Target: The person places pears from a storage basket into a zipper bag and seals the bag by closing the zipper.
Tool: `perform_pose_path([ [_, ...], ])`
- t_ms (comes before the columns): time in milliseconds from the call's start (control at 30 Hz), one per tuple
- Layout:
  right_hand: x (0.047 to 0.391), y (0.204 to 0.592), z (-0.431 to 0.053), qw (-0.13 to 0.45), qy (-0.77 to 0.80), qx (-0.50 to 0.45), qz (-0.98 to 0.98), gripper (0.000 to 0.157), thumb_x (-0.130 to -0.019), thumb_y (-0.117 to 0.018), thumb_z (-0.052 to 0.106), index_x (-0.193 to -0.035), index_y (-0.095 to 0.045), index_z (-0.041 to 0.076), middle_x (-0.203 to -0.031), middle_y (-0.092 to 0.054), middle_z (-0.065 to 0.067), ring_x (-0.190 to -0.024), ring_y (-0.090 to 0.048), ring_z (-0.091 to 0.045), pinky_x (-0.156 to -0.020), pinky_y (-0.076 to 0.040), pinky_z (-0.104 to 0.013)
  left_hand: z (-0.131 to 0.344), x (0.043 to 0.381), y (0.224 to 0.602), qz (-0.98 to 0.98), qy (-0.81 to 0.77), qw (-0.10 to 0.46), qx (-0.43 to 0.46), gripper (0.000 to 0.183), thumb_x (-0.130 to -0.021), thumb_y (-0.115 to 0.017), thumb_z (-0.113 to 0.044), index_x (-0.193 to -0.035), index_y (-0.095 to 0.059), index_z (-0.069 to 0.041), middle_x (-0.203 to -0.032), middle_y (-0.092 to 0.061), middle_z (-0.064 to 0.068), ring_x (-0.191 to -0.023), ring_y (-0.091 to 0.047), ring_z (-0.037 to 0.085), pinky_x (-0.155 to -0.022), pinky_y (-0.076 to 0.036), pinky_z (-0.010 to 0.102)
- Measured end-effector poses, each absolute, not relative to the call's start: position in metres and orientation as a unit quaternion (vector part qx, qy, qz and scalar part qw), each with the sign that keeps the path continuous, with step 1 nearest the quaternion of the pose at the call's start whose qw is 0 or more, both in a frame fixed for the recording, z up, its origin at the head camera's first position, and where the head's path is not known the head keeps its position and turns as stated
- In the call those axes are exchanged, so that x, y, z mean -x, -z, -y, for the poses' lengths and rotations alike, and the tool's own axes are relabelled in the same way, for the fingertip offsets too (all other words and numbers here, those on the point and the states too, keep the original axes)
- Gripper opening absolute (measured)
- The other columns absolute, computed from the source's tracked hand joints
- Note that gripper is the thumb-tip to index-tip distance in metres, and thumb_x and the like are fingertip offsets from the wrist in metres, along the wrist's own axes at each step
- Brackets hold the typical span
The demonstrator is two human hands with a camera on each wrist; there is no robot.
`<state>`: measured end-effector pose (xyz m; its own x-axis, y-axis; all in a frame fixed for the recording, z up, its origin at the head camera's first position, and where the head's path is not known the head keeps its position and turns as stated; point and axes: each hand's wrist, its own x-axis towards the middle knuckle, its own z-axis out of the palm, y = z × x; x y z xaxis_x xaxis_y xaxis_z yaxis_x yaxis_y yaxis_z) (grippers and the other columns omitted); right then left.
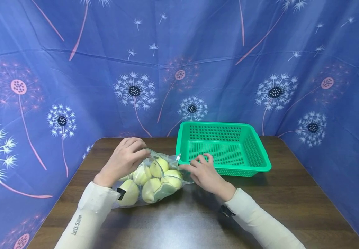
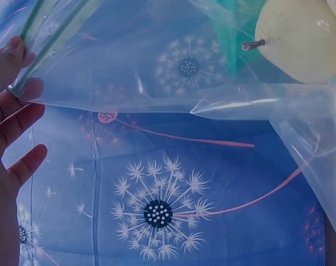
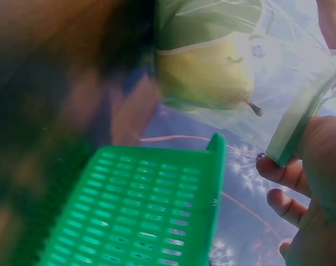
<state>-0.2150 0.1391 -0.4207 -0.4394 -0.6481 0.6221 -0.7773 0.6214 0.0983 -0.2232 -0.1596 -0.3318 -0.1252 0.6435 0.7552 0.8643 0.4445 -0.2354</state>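
Observation:
A clear zip bag (image 1: 138, 201) full of pale yellow-green pears (image 1: 129, 193) lies on the table, its mouth spread between both hands. My left hand (image 1: 124, 160) pinches the mouth's edge at the upper left. In the left wrist view, thumb and fingers grip the zip strip corner, with a stemmed pear (image 2: 300, 39) behind the film. On the opposite side, my right hand (image 1: 207, 176) pinches the other end of the mouth, close beside the green basket (image 1: 241, 171). The right wrist view shows the zip strip (image 3: 295, 127) between thumb and index finger, other fingers apart from it.
The perforated green basket stands at the back of the brown wooden table (image 1: 179, 228), just right of the bag, with no contents showing. A blue dandelion-print cloth (image 1: 223, 76) hangs behind the table and along both sides.

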Motion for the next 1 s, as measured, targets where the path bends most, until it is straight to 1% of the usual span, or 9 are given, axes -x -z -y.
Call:
perform_pose_path([
  [167,0.219,0.406,-0.138,0.323,-0.097,-0.425,0.84,0.049,-0.078,-0.049,-0.003,-0.114,-0.059,0.028,-0.073,-0.042,0.008,-0.082,-0.043,-0.018,-0.086,-0.027,-0.06,0.165,0.221,0.327,0.736,0.131,0.431,0.505,0.023,-0.095,-0.046,-0.022,-0.083,-0.064,-0.012,-0.085,-0.057,0.004,-0.087,-0.055,0.027,-0.075,-0.041,0.04],
  [233,0.22,0.4,-0.138,0.324,-0.095,-0.427,0.839,0.048,-0.078,-0.048,-0.002,-0.114,-0.059,0.028,-0.072,-0.041,0.008,-0.08,-0.042,-0.018,-0.086,-0.027,-0.06,0.166,0.221,0.324,0.734,0.129,0.436,0.504,0.024,-0.095,-0.047,-0.022,-0.083,-0.064,-0.012,-0.085,-0.058,0.005,-0.087,-0.055,0.027,-0.075,-0.042,0.04],
  [400,0.221,0.385,-0.135,0.316,-0.088,-0.434,0.839,0.046,-0.077,-0.051,-0.002,-0.111,-0.059,0.028,-0.071,-0.04,0.009,-0.074,-0.038,-0.017,-0.084,-0.026,-0.059,0.17,0.221,0.319,0.731,0.13,0.445,0.501,0.024,-0.095,-0.047,-0.02,-0.082,-0.065,-0.011,-0.085,-0.058,0.007,-0.086,-0.055,0.028,-0.074,-0.042,0.041],
  [600,0.223,0.367,-0.131,0.305,-0.079,-0.434,0.844,0.045,-0.077,-0.051,-0.002,-0.109,-0.06,0.029,-0.07,-0.039,0.009,-0.071,-0.034,-0.016,-0.085,-0.026,-0.059,0.174,0.222,0.314,0.728,0.138,0.451,0.497,0.024,-0.094,-0.045,-0.015,-0.084,-0.067,-0.009,-0.086,-0.058,0.007,-0.085,-0.055,0.028,-0.074,-0.041,0.042],
  [833,0.227,0.35,-0.127,0.301,-0.091,-0.435,0.843,0.042,-0.079,-0.048,-0.001,-0.107,-0.062,0.027,-0.069,-0.041,0.01,-0.071,-0.034,-0.015,-0.084,-0.025,-0.056,0.177,0.222,0.308,0.724,0.153,0.459,0.492,0.021,-0.09,-0.048,-0.011,-0.082,-0.067,-0.009,-0.087,-0.06,0.008,-0.086,-0.055,0.028,-0.076,-0.04,0.042],
  [1000,0.229,0.339,-0.125,0.292,-0.098,-0.431,0.848,0.043,-0.079,-0.046,-0.001,-0.107,-0.063,0.026,-0.069,-0.04,0.01,-0.073,-0.034,-0.016,-0.082,-0.025,-0.055,0.179,0.222,0.304,0.716,0.167,0.471,0.487,0.022,-0.092,-0.048,-0.012,-0.081,-0.067,-0.008,-0.085,-0.06,0.009,-0.085,-0.055,0.03,-0.074,-0.04,0.042],
])
